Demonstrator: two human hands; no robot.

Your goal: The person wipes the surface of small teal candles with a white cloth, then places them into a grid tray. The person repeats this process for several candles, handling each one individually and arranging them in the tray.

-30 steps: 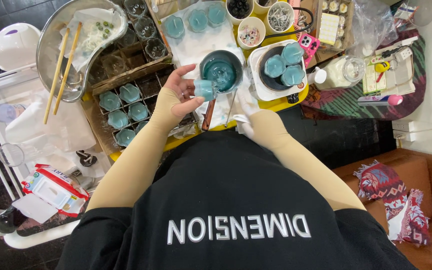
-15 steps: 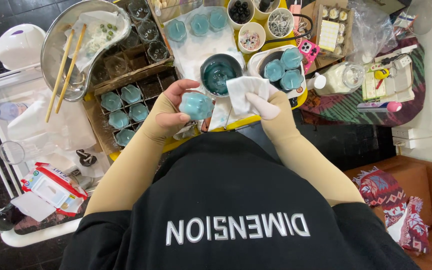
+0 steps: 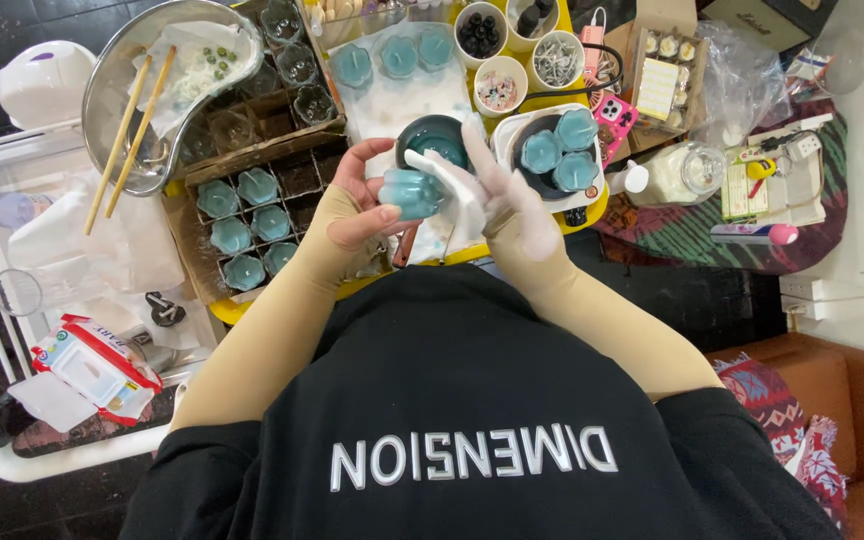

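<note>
My left hand point(image 3: 357, 205) holds a small glass jar of teal wax point(image 3: 410, 192) on its side, above the yellow table edge. My right hand point(image 3: 512, 205) presses a white tissue point(image 3: 452, 185) against the jar's side. Just behind the hands stands a dark bowl with teal wax point(image 3: 434, 135). To its right a white tray point(image 3: 508, 125) carries three filled teal jars point(image 3: 558, 152). Both forearms wear beige sleeves.
A cardboard divider box point(image 3: 187, 235) at left holds several teal jars point(image 3: 242, 215). A metal bowl with chopsticks point(image 3: 122, 95) lies behind it. White cups of wicks and beads point(image 3: 507, 60), a pink phone point(image 3: 614, 112), a clear lidded jar point(image 3: 682, 172) and a wet-wipes pack point(image 3: 97, 365) surround.
The jar has been lifted from beside the dark bowl and turned on its side. My right hand brought the tissue against it, and both hands moved closer together.
</note>
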